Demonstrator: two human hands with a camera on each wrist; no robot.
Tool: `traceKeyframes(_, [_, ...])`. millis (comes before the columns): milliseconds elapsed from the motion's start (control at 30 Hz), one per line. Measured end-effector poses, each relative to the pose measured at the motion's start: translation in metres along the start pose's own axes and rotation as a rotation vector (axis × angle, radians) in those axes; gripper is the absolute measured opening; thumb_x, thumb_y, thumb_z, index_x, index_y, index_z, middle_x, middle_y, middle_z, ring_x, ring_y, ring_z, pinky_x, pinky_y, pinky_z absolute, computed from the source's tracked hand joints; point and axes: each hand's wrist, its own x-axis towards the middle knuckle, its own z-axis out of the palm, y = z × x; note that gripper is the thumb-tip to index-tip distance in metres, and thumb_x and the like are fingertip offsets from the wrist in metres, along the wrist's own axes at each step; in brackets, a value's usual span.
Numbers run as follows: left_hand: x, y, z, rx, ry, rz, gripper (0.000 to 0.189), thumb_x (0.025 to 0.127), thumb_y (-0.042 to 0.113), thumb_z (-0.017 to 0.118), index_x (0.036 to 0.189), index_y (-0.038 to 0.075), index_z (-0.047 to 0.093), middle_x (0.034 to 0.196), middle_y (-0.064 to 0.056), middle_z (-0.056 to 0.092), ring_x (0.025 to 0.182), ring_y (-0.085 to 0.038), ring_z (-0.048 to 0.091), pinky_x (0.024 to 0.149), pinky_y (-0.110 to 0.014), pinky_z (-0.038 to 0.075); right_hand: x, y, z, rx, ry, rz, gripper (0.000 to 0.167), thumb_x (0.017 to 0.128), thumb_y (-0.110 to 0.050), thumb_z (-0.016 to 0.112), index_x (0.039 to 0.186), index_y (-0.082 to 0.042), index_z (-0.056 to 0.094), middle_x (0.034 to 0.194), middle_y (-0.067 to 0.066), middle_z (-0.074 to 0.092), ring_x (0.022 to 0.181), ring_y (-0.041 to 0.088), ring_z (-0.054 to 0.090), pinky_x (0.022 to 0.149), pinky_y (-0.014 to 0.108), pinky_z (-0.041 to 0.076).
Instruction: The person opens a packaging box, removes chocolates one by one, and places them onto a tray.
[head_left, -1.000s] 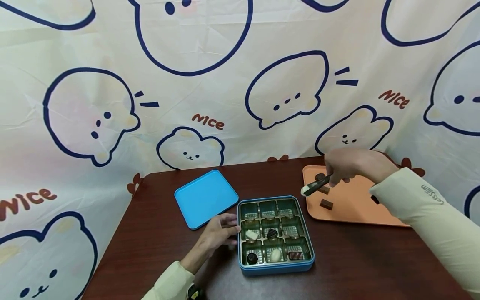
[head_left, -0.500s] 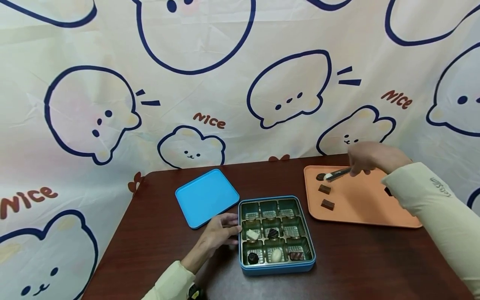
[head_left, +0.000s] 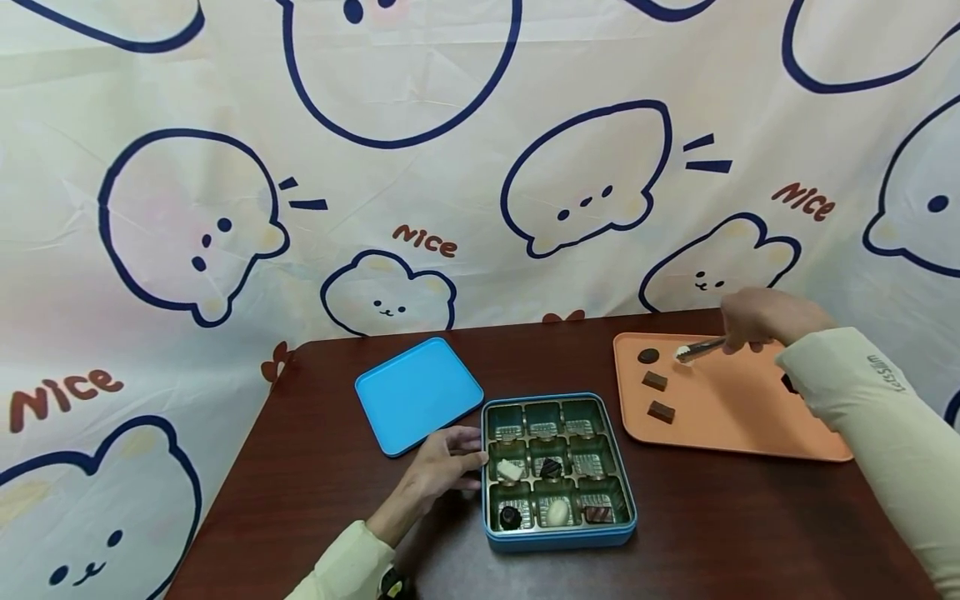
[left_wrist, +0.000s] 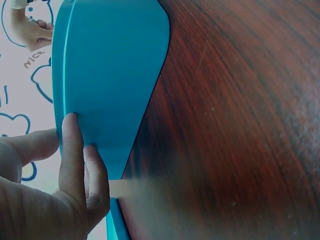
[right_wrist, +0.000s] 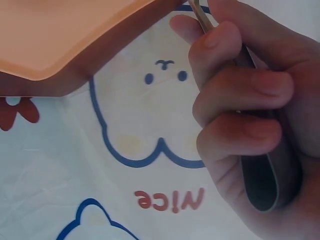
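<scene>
My right hand (head_left: 772,318) grips tongs (head_left: 703,347), fingers curled around them; their rounded bend (right_wrist: 262,185) shows under the fingers in the right wrist view. A white chocolate (head_left: 682,353) is at the tongs' tips, over the orange tray (head_left: 795,417). To its left lie a round dark chocolate (head_left: 648,356) and two brown rectangular ones (head_left: 661,411). My left hand (head_left: 444,462) rests against the left side of a blue tin (head_left: 558,542), fairly straight fingers (left_wrist: 73,160) on its wall, thumb at its rim. White and dark chocolates sit in the tin's gold divided insert (head_left: 540,483).
A blue lid (head_left: 418,396) lies behind the left hand, close to the tin's back left corner. The brown table (head_left: 300,483) ends at a patterned cloth backdrop (head_left: 465,167) at the back. The tray stands right of the tin.
The right hand has carried the tongs and the white chocolate rightward from the tray's left edge to over the tray, past the round dark chocolate. The left hand has stayed at the tin.
</scene>
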Motion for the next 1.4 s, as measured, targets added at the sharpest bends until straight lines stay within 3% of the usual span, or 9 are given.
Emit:
traceKeyframes(133, [0.001, 0.0, 0.001, 0.001, 0.003, 0.002, 0.05, 0.095, 0.005, 0.067, 0.139, -0.01, 0.048, 0.128, -0.027, 0.057, 0.097, -0.026, 0.069, 0.067, -0.04, 0.063, 0.005, 0.009, 0.002, 0.036, -0.032, 0.073, 0.027, 0.092, -0.019, 0.071, 0.068, -0.012, 0.063, 0.06, 0.0, 0.055, 0.053, 0.013, 0.042, 0.053, 0.028, 0.036])
traceKeyframes(367, [0.001, 0.001, 0.004, -0.001, 0.001, 0.003, 0.051, 0.095, 0.005, 0.067, 0.139, -0.01, 0.048, 0.129, -0.027, 0.056, 0.098, -0.025, 0.068, 0.068, -0.04, 0.063, 0.012, 0.025, 0.01, 0.088, -0.047, 0.206, 0.022, 0.091, -0.026, 0.074, 0.08, -0.008, 0.065, 0.071, 0.008, 0.061, 0.064, 0.021, 0.05, 0.057, 0.034, 0.039])
traceKeyframes(800, [-0.002, 0.001, 0.004, -0.003, 0.007, 0.008, 0.05, 0.094, 0.004, 0.067, 0.138, -0.01, 0.048, 0.128, -0.027, 0.057, 0.098, -0.025, 0.068, 0.067, -0.04, 0.063, 0.012, 0.029, 0.017, 0.082, -0.037, 0.203, 0.02, 0.091, -0.022, 0.073, 0.078, -0.009, 0.064, 0.073, 0.008, 0.06, 0.066, 0.021, 0.052, 0.057, 0.032, 0.039])
traceKeyframes(1067, [-0.003, 0.002, 0.003, -0.008, 0.005, 0.008, 0.05, 0.094, 0.005, 0.067, 0.139, -0.01, 0.048, 0.129, -0.027, 0.056, 0.099, -0.025, 0.068, 0.068, -0.04, 0.063, 0.012, 0.034, 0.018, 0.117, -0.023, 0.217, 0.022, 0.09, -0.025, 0.074, 0.083, -0.007, 0.064, 0.081, 0.011, 0.063, 0.072, 0.025, 0.056, 0.058, 0.034, 0.046])
traceKeyframes(1400, [-0.004, 0.003, 0.002, -0.013, 0.012, -0.001, 0.049, 0.094, 0.004, 0.067, 0.137, -0.009, 0.05, 0.128, -0.027, 0.057, 0.099, -0.025, 0.067, 0.069, -0.04, 0.063, 0.009, 0.028, 0.001, 0.042, 0.023, 0.159, 0.026, 0.09, -0.024, 0.074, 0.074, -0.006, 0.063, 0.072, 0.008, 0.061, 0.066, 0.021, 0.055, 0.058, 0.031, 0.045])
